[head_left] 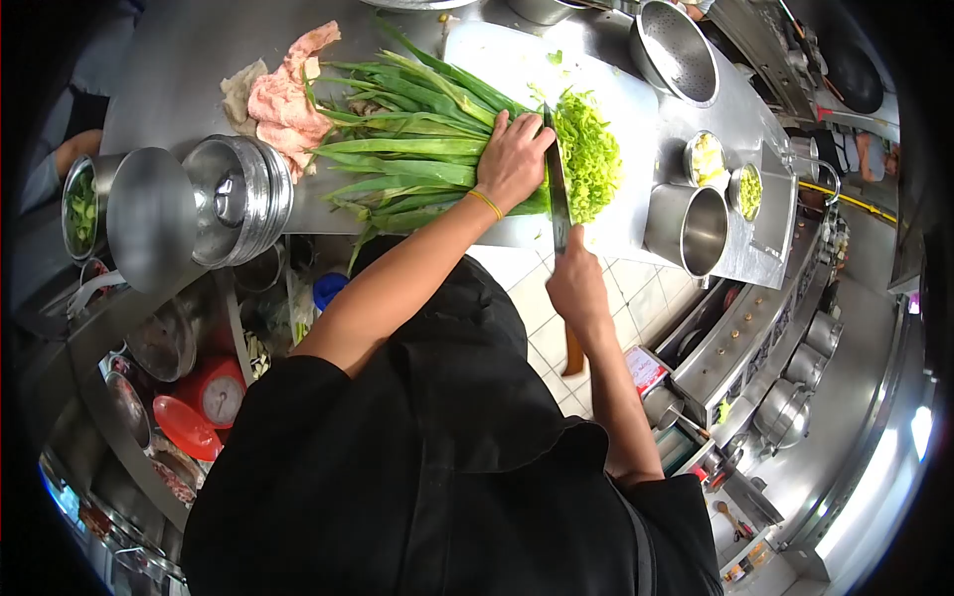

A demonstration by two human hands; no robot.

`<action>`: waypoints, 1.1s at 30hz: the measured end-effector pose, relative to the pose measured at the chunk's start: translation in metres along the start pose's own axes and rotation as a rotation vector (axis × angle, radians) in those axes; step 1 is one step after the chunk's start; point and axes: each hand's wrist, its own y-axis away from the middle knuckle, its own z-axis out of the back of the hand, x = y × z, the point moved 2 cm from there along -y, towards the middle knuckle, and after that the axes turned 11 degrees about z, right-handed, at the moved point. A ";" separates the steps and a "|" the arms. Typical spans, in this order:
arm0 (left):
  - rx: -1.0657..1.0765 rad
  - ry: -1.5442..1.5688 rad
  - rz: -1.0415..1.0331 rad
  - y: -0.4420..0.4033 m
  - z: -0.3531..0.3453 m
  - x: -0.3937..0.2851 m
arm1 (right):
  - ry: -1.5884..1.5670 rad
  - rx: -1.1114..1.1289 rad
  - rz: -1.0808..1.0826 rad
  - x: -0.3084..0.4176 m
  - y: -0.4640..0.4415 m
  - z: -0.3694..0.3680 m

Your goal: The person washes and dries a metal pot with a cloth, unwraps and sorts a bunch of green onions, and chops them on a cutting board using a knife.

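A large bundle of scallions (417,149) lies across the white cutting board (628,109) and hangs past its left side. My left hand (515,159), with a yellow band at the wrist, presses down on the bundle near its right end, fingers curled over the stalks. Closed around the handle of a big knife (558,189) is my right hand (578,283). The blade points away from me, between my left fingertips and a heap of chopped scallions (588,154). The brown end of the handle shows below my right hand.
Left of the board lie a pink cloth (288,104) and stacked metal bowls (238,199). On the right stand a colander (678,55), a steel pot (688,230) and two small containers of cut food (707,159). A red scale (214,392) sits on a lower shelf.
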 end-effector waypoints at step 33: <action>0.005 0.147 0.032 -0.011 0.006 0.005 | -0.031 -0.120 0.138 0.006 -0.052 -0.004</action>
